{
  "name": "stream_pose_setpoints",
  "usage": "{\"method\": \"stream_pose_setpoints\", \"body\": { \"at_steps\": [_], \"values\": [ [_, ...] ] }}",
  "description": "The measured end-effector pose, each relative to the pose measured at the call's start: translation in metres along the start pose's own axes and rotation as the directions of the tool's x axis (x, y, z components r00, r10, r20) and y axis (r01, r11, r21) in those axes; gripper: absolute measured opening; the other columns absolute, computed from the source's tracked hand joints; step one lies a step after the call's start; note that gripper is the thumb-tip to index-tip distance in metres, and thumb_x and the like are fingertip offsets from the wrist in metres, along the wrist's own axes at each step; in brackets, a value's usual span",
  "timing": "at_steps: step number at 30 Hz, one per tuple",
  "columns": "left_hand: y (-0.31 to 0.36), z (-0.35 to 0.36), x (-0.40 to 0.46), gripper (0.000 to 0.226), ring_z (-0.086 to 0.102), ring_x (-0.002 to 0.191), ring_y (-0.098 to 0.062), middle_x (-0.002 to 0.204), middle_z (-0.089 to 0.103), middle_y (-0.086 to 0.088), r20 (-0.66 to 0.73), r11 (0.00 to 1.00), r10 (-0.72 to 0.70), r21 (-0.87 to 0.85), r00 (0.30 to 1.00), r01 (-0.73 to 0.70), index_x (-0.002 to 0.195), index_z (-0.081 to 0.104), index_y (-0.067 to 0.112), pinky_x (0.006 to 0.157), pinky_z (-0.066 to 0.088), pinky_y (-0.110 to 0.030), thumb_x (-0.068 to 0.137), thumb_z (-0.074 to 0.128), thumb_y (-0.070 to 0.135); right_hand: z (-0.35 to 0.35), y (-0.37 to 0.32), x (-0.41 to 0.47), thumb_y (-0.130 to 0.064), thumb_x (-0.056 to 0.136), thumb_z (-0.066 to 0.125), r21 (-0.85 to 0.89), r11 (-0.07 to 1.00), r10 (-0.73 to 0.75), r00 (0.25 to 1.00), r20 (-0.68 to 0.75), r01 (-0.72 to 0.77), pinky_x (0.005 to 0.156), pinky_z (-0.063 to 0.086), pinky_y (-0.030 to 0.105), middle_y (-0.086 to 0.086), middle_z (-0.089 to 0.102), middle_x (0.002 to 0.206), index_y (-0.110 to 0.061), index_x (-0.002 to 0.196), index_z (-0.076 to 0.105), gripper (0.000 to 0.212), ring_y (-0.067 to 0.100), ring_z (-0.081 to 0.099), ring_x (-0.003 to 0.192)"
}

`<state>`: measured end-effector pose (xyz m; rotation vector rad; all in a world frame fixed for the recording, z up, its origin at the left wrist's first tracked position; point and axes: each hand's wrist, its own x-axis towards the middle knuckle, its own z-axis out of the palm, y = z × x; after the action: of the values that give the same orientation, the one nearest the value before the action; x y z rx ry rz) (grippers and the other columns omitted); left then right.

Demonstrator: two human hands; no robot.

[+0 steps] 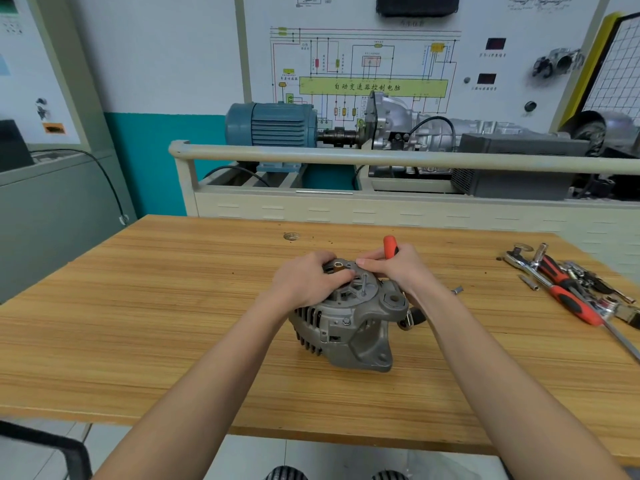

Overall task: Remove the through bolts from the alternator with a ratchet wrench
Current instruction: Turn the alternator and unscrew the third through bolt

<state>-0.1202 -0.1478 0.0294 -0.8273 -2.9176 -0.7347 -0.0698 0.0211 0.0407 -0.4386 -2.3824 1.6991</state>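
Here your right hand (398, 268) grips the orange-handled ratchet (390, 247) at the far rim of the alternator (349, 323), mid-tabletop (173, 306), handle pointing toward the far edge, while your left hand (311, 275) clamps the housing top just beside it.

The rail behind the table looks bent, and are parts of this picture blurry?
Head view: the rail bows from wide-angle distortion; light is soft and even, with faint shadows under the alternator; the hands, left and right, are sharp, while the tools at the right edge look stretched and slightly smeared.
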Motion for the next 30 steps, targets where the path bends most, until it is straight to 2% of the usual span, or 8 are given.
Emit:
{"method": "stream_pose_setpoints", "body": {
  "at_steps": [6, 10, 12, 15, 20, 24, 27, 30],
  "values": [
    [0.001, 0.004, -0.003, 0.069, 0.057, 0.115, -0.030, 0.131, 0.061, -0.003, -0.039, 0.998, -0.059, 0.036, 0.998, 0.060, 0.138, 0.049, 0.029, 0.087, 0.045, -0.036, 0.084, 0.042, 0.071, 0.001, 0.000, 0.001, -0.020, 0.081, 0.075, 0.082, 0.997, -0.012, 1.000, -0.009, 0.013, 0.059, 0.048, 0.020, 0.001, 0.073, 0.088, -0.013, 0.090, 0.070, 0.012, 0.014, 0.070, 0.080],
    [0.004, -0.003, -0.005, 0.074, 0.053, 0.121, -0.027, 0.139, 0.054, -0.006, 0.080, 0.999, -0.041, -0.014, 0.996, 0.042, 0.143, 0.042, 0.021, 0.096, 0.044, -0.038, 0.087, 0.043, 0.070, -0.018, -0.037, -0.012, -0.034, 0.091, 0.060, 0.350, 0.920, -0.089, 0.963, -0.254, 0.177, 0.046, 0.038, 0.015, -0.004, 0.069, 0.066, -0.014, 0.083, 0.063, 0.022, 0.006, 0.063, 0.054],
    [0.008, -0.014, -0.008, 0.081, 0.042, 0.134, -0.026, 0.151, 0.040, -0.008, 0.142, 0.992, 0.007, -0.124, 0.990, 0.011, 0.149, 0.031, 0.015, 0.107, 0.036, -0.040, 0.088, 0.044, 0.067, -0.041, -0.067, -0.023, -0.036, 0.094, 0.056, 0.525, 0.787, -0.149, 0.926, -0.348, 0.324, 0.038, 0.030, 0.015, -0.004, 0.053, 0.050, -0.016, 0.071, 0.054, 0.031, 0.006, 0.044, 0.040],
    [0.021, -0.039, -0.019, 0.080, 0.037, 0.137, -0.019, 0.153, 0.036, -0.007, -0.026, 0.924, 0.175, -0.342, 0.984, -0.174, 0.150, 0.027, 0.011, 0.108, 0.035, -0.030, 0.087, 0.040, 0.060, -0.068, -0.112, -0.043, -0.036, 0.097, 0.051, 0.739, 0.487, -0.243, 0.885, -0.398, 0.466, 0.037, 0.019, 0.019, -0.004, 0.032, 0.048, -0.019, 0.059, 0.043, 0.043, 0.008, 0.023, 0.041],
    [0.057, -0.062, -0.037, 0.087, 0.050, 0.127, -0.007, 0.140, 0.052, 0.001, -0.066, 0.657, 0.382, -0.682, 0.922, -0.322, 0.144, 0.036, 0.015, 0.108, 0.039, -0.025, 0.069, 0.072, 0.039, -0.065, -0.155, -0.067, -0.026, 0.099, 0.046, 0.931, -0.042, -0.215, 0.906, -0.364, 0.364, 0.031, 0.017, 0.018, -0.005, 0.028, 0.046, -0.017, 0.056, 0.036, 0.045, 0.007, 0.021, 0.036],
    [0.085, -0.061, -0.044, 0.015, 0.068, 0.089, -0.014, 0.090, 0.070, -0.002, -0.235, 0.527, 0.323, -0.760, 0.917, -0.381, 0.094, 0.063, 0.012, 0.086, 0.054, -0.026, 0.083, 0.070, 0.020, -0.046, -0.162, -0.077, -0.020, 0.099, 0.044, 0.940, -0.226, -0.158, 0.943, -0.294, 0.255, 0.029, 0.016, 0.017, -0.005, 0.027, 0.042, -0.016, 0.058, 0.033, 0.043, 0.008, 0.021, 0.031],
    [0.092, -0.060, -0.046, 0.036, 0.040, 0.044, -0.012, 0.049, 0.043, 0.005, -0.267, 0.454, 0.211, -0.825, 0.940, -0.336, 0.061, 0.045, 0.017, 0.048, 0.038, -0.021, 0.092, 0.063, 0.020, -0.035, -0.158, -0.083, -0.018, 0.097, 0.046, 0.959, -0.218, -0.192, 0.956, -0.223, 0.180, 0.029, 0.019, 0.017, -0.005, 0.029, 0.044, -0.015, 0.059, 0.035, 0.040, 0.009, 0.025, 0.031],
    [0.089, -0.055, -0.048, 0.050, 0.022, 0.038, -0.008, 0.044, 0.029, 0.009, -0.206, 0.374, 0.137, -0.895, 0.969, -0.244, 0.051, 0.035, 0.025, 0.039, 0.022, -0.019, 0.094, 0.060, 0.022, -0.031, -0.149, -0.088, -0.019, 0.092, 0.050, 0.975, -0.134, -0.219, 0.954, -0.204, 0.178, 0.033, 0.026, 0.019, -0.004, 0.031, 0.048, -0.015, 0.058, 0.037, 0.037, 0.011, 0.029, 0.038]
  ]
}}
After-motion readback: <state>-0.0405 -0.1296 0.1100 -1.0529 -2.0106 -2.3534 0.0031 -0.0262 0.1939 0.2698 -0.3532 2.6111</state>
